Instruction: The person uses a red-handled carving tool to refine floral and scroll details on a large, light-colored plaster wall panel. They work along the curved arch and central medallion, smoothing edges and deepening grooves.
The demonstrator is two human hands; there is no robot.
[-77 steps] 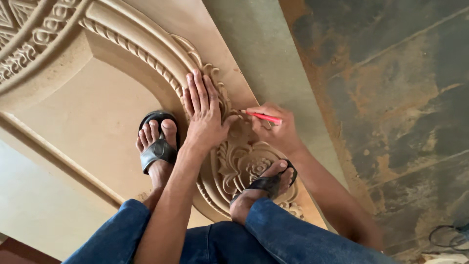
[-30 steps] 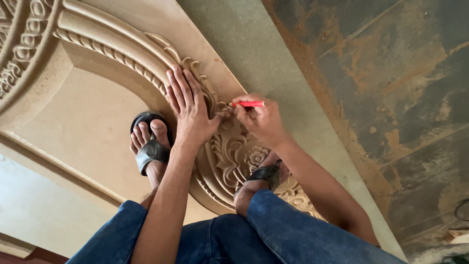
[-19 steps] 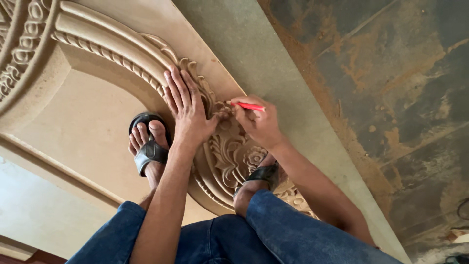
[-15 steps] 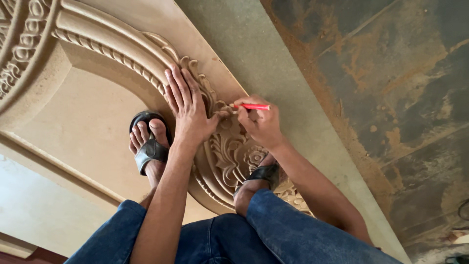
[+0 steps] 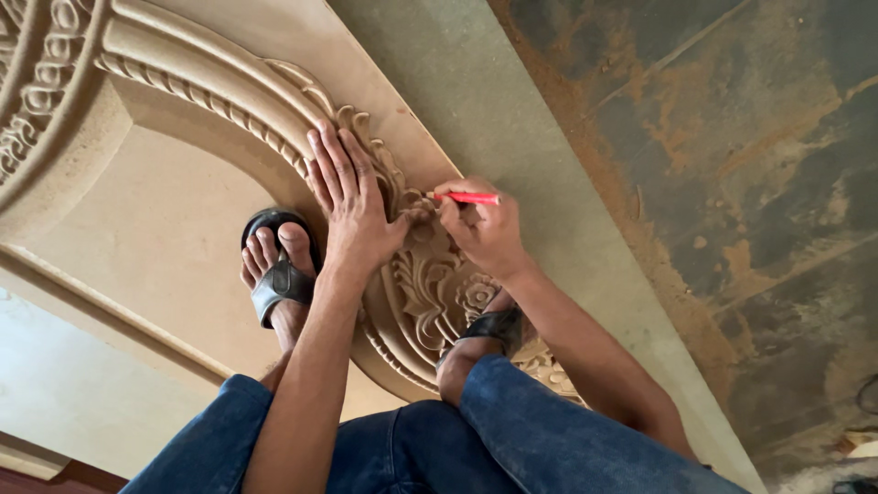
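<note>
left hand [image 5: 352,206] flat on carved panel [image 5: 430,284] — right hand [image 5: 485,229] pinching slim red pencil [image 5: 468,198].

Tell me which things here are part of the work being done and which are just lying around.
In use: red pencil in right hand; carved panel, pressed by left hand.
Lying about: cable and scraps on the stained floor.

Single head-worn camera, looking steeply down past wearer's own knees and sandalled feet. Close range: left hand [image 5: 352,206] and right hand [image 5: 483,229] sit at frame centre, over carved wooden panel [image 5: 183,238]. View tilted, panel edge running diagonally. Stained floor [image 5: 732,183] fills right side. No second view to compare.
</note>
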